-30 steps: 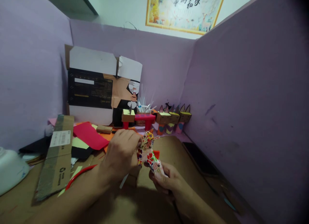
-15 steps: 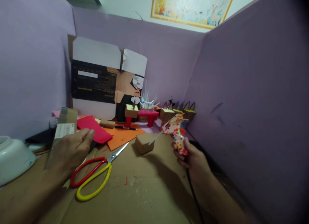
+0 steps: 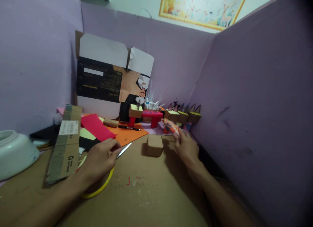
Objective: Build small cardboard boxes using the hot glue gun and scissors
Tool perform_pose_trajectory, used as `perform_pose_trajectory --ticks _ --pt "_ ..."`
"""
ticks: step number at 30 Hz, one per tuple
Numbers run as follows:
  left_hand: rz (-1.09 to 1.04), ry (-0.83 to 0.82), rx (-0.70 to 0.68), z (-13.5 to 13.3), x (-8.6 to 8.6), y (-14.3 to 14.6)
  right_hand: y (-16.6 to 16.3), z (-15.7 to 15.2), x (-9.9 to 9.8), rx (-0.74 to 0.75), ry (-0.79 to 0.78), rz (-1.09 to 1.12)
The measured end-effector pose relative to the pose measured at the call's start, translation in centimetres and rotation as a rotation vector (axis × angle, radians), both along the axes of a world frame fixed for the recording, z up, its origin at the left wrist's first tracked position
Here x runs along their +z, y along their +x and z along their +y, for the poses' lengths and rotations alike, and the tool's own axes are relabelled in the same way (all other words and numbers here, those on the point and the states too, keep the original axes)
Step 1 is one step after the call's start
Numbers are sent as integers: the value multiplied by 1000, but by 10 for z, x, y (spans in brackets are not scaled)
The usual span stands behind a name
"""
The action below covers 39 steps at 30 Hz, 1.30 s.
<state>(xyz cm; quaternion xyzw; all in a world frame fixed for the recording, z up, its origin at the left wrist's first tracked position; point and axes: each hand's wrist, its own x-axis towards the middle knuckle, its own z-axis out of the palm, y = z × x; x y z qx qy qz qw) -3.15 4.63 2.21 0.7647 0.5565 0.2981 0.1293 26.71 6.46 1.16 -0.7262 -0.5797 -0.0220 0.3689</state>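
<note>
My right hand (image 3: 187, 147) is closed round a patterned hot glue gun (image 3: 171, 126), which is partly hidden by the fingers. Just left of that hand a small cardboard box (image 3: 154, 145) stands on the cardboard sheet. My left hand (image 3: 101, 157) is closed, fingertips pressed together; whatever it may hold is hidden. Beneath the left hand lie scissors (image 3: 99, 190) with a yellow handle loop showing and their blades poking out past the fingers. A cut cardboard strip (image 3: 65, 145) with a white label lies to the left of this hand.
A white bowl (image 3: 17, 155) stands at far left. Red paper (image 3: 97, 126), orange paper (image 3: 127, 135) and a black pen (image 3: 129, 127) lie behind the hands. An unfolded carton (image 3: 100, 80) leans at the back. Small eared boxes (image 3: 194, 117) line the right; a purple wall (image 3: 256, 90) rises beside them.
My left hand has moved right, from beside the cardboard strip to over the scissors. My right hand has shifted forward, and the glue gun is turned away from the small box. The view has shifted slightly.
</note>
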Motion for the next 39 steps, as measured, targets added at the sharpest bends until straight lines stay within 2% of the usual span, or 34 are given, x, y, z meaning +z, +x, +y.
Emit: perform_pose_trajectory --ticks 4,6,8,11,14,18,22,26,28,31,35,39 --pt "45 -42 24 -4 3 4 -14 5 -22 -18 -180 -192" --pt "57 -39 35 -7 7 7 -18 5 -25 -6 -247 -250" --pt "60 -33 45 -10 10 8 -19 2 -20 5 -279 -290" --pt "51 -31 57 -12 10 11 -24 -10 -4 0 -248 -318" --pt "-2 -45 11 -10 5 14 -43 -23 6 20 -217 -290" --pt "-15 -74 -42 -7 -3 20 -77 -24 -6 102 -163 -244" --pt "-31 -87 -45 -10 -1 22 -85 -15 -19 115 -127 -158" --pt "-242 -149 -13 -10 0 21 -75 -12 -20 181 -113 -114" --pt "-414 -200 3 -3 -6 21 -73 -11 -21 213 -97 -77" --pt "-527 -259 6 16 -20 27 -77 -9 -24 251 -81 -8" --pt "-670 -388 -129 39 -27 54 -80 -6 -33 314 -82 99" --pt "-782 -504 -270 37 -20 79 -76 -7 -37 346 -66 220"
